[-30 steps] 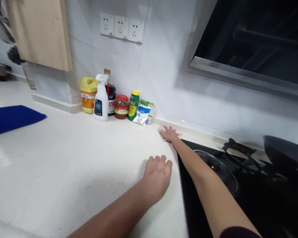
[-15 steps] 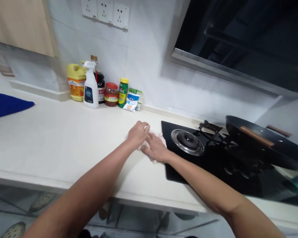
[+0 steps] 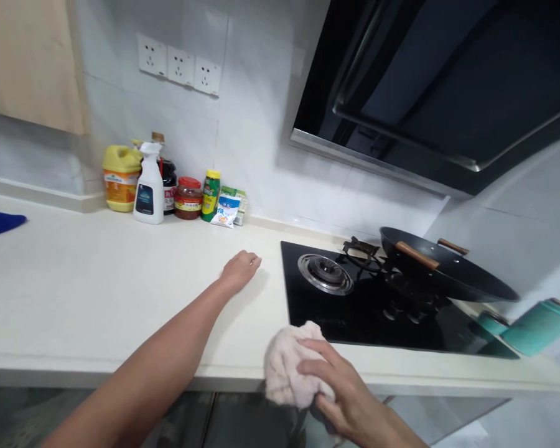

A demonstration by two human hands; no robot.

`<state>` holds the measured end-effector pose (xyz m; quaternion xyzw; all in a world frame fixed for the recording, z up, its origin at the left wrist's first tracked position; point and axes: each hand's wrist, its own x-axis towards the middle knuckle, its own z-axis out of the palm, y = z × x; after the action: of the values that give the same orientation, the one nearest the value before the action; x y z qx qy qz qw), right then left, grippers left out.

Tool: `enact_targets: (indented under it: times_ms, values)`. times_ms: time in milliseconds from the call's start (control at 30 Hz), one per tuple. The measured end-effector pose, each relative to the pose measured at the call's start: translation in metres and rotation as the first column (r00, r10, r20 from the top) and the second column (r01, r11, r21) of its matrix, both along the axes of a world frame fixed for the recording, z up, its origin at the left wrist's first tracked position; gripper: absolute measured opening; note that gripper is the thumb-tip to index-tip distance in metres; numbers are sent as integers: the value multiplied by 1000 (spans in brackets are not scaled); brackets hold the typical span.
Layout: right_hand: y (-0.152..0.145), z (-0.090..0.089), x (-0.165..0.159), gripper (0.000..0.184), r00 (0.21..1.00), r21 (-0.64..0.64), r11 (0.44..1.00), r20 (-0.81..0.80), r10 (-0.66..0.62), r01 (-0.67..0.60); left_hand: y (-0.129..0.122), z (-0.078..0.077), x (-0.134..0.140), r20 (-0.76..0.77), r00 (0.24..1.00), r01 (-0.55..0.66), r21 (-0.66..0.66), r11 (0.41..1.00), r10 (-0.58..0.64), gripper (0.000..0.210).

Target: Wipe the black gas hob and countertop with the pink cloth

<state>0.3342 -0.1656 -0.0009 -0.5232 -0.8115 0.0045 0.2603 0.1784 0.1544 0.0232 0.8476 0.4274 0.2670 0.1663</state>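
Observation:
A crumpled pale cloth (image 3: pixel 287 370) is in my right hand (image 3: pixel 350 389), whose fingers curl over it at the counter's front edge. The cloth hangs partly past that edge, near the hob's front left corner. My left hand (image 3: pixel 241 271) is closed over the white counter (image 3: pixel 98 292), left of the black glass hob (image 3: pixel 317 317). Its fingertips are pressed together, and whatever they may hold is too small to make out.
A spray bottle (image 3: pixel 149 186), a yellow jug (image 3: pixel 121 180), a red-lidded jar (image 3: pixel 188 198) and several other seasonings stand along the wall. A wok (image 3: pixel 448 267) rests on the hob's right side. The range hood (image 3: pixel 401 93) overhangs it. Blue fabric (image 3: pixel 0 223) lies far left.
My right hand has lifted the cloth off the counter beside the hob and drawn it back to the front edge. My left hand has come apart from it, still closed. The view has shifted.

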Motion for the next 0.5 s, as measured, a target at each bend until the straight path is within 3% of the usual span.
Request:
enact_targets:
  times_ms: [100,200,300,400,500]
  values:
    - [-17,-6,41,52,994,176,979,7,-106,103,-2,1,0,-2,1000,22,-8,1000,-22,42]
    - [-14,-7,86,45,942,238,912,-63,-330,335,-4,-1,1,-15,998,55,-14,998,-55,39]
    - [6,-6,121,49,792,66,789,-59,-608,611,-4,-2,2,-27,997,65,-17,998,-66,40]
    - [33,-4,130,59,682,-133,671,61,-729,729,-4,-2,2,-33,997,67,-17,998,-67,40]
    - [57,1,112,64,732,-200,704,146,-666,681,-5,1,2,-30,997,71,-13,997,-71,41]
